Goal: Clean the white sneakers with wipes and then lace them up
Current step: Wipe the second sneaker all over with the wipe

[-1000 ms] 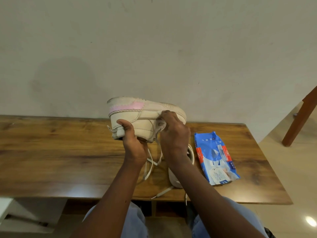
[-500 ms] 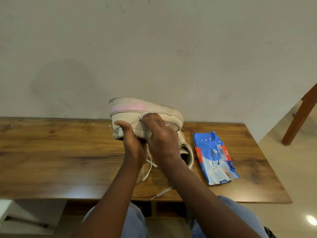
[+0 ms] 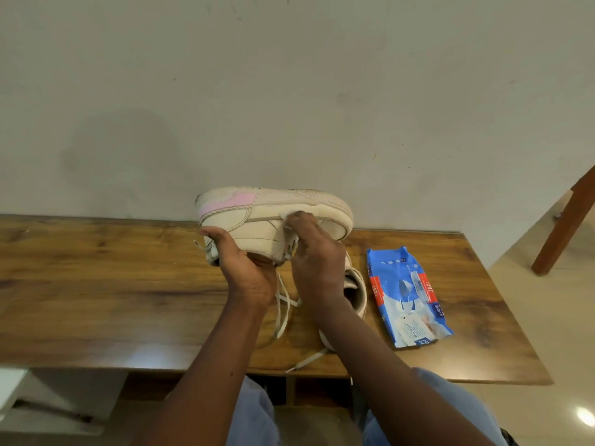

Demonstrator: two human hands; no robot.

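Above table (image 3: 96, 284), L grip (image 3: 248, 272) curls round upturned sneaker (image 3: 257, 226) heel; R grip (image 3: 315, 262) pinches wipe (image 3: 282, 216) on its side.

I see wooden table (image 3: 96, 300), dark streaky grain, far edge against plain off-white wall (image 3: 289, 91). Beyond table's right edge: reddish-brown wooden leg (image 3: 560, 233), slanted, on glossy beige floor (image 3: 547, 317). White object (image 3: 13, 387) below near left corner, can't identify.

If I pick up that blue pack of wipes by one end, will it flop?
Probably, yes: the pack of wipes looks like soft, crinkled plastic. It lies fairly flat on the table, so it is likely light and won't roll. The shiny wrapper may feel slippery.
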